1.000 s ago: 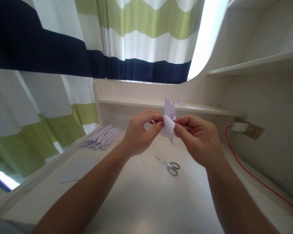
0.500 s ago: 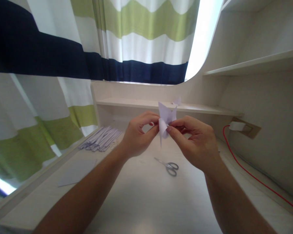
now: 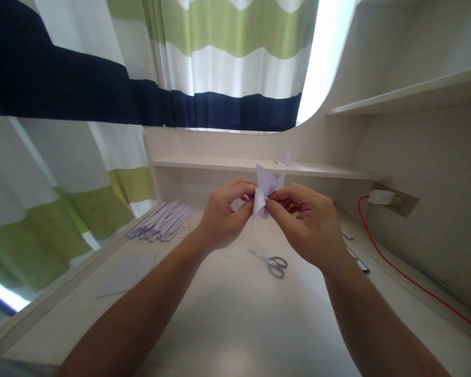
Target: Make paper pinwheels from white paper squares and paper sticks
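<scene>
Both hands hold a piece of folded white paper (image 3: pixel 267 180) up above the desk, in front of the back shelf. Its upper part fans into pointed corners, and a curled flap hangs lower down. My left hand (image 3: pixel 230 212) pinches the paper's left edge between thumb and fingers. From the other side, my right hand (image 3: pixel 304 222) grips it near the middle, thumb against the curled flap. The fingertips partly hide the folds. Below the hands, scissors (image 3: pixel 272 263) with grey handles lie closed on the desk.
Many thin paper strips (image 3: pixel 165 221) are piled at the left back, near a flat white sheet (image 3: pixel 125 275). Another folded paper piece (image 3: pixel 283 158) sits on the back shelf (image 3: pixel 220 164). A phone (image 3: pixel 359 260) lies partly behind my right forearm. A red cable (image 3: pixel 392 275) runs from a wall plug (image 3: pixel 380 197).
The curled flap has shifted slightly left and its lower tip looks turned. My right forearm moved a little left, showing more of the phone. The view tilted slightly.
</scene>
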The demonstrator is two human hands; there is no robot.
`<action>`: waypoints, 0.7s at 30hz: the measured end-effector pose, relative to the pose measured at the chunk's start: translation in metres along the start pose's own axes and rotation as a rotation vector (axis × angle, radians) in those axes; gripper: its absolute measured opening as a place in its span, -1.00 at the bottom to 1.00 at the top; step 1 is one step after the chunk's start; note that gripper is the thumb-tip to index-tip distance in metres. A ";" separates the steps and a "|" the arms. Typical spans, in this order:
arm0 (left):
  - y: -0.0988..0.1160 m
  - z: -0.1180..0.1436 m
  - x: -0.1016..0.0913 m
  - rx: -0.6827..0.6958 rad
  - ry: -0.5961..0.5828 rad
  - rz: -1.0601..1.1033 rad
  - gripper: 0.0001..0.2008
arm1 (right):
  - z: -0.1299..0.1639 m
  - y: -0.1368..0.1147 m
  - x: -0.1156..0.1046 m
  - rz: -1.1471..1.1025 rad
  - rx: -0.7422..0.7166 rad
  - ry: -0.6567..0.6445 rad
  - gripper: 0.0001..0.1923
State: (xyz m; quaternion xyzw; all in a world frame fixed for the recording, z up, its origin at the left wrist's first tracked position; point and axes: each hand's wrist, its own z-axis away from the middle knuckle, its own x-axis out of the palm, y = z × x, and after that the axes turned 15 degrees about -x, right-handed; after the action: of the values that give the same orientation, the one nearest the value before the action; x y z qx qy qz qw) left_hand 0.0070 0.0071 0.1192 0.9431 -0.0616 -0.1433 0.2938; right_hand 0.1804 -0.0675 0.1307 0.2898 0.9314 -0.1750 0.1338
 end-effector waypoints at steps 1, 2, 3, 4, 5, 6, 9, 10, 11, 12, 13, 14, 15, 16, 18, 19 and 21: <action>-0.004 -0.001 0.000 -0.029 -0.001 0.020 -0.89 | 0.000 0.001 0.000 0.013 -0.002 -0.007 -0.93; -0.008 -0.002 -0.001 -0.070 -0.004 0.054 -0.88 | 0.000 0.002 -0.001 0.028 -0.005 -0.014 -0.94; -0.013 -0.003 -0.002 -0.122 -0.008 0.113 -0.85 | -0.001 0.004 -0.003 0.037 -0.004 -0.014 -0.95; -0.018 -0.005 -0.003 -0.181 -0.008 0.188 -0.82 | -0.002 0.007 -0.005 0.035 0.005 0.000 -0.94; -0.023 -0.007 -0.004 -0.249 -0.015 0.271 -0.77 | -0.003 0.010 -0.007 0.017 0.024 0.033 -0.93; -0.027 -0.009 -0.005 -0.304 -0.020 0.345 -0.73 | -0.004 0.013 -0.010 -0.017 0.055 0.079 -0.91; -0.032 -0.012 -0.005 -0.389 -0.047 0.501 -0.68 | -0.008 0.027 -0.014 -0.210 0.190 0.183 -0.79; -0.032 -0.012 -0.004 -0.395 -0.055 0.536 -0.67 | -0.009 0.031 -0.014 -0.299 0.248 0.162 -0.74; -0.031 -0.011 -0.003 -0.398 -0.067 0.564 -0.67 | -0.010 0.034 -0.013 -0.392 0.305 0.114 -0.69; -0.030 -0.011 -0.002 -0.401 -0.085 0.583 -0.67 | -0.010 0.037 -0.011 -0.481 0.352 0.048 -0.66; -0.028 -0.010 -0.001 -0.401 -0.104 0.595 -0.66 | -0.010 0.040 -0.009 -0.558 0.384 -0.017 -0.63; -0.028 -0.009 0.000 -0.403 -0.130 0.604 -0.66 | -0.009 0.041 -0.007 -0.618 0.400 -0.069 -0.63; -0.028 -0.008 0.000 -0.405 -0.157 0.607 -0.67 | -0.009 0.042 -0.005 -0.658 0.402 -0.100 -0.64; -0.028 -0.008 0.001 -0.406 -0.180 0.602 -0.68 | -0.008 0.043 -0.003 -0.683 0.397 -0.111 -0.66; -0.033 -0.007 0.000 -0.404 -0.200 0.580 -0.73 | -0.007 0.044 -0.002 -0.706 0.393 -0.098 -0.70; -0.036 -0.007 0.000 -0.404 -0.199 0.571 -0.75 | -0.007 0.044 -0.002 -0.715 0.397 -0.088 -0.71; -0.041 -0.007 -0.001 -0.399 -0.186 0.553 -0.77 | -0.007 0.044 -0.004 -0.730 0.411 -0.077 -0.73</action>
State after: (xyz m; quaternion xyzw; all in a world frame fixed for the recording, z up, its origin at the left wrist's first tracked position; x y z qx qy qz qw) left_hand 0.0092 0.0452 0.1015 0.7975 -0.3120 -0.1526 0.4933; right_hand 0.2082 -0.0327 0.1273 -0.0453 0.9130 -0.4036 0.0373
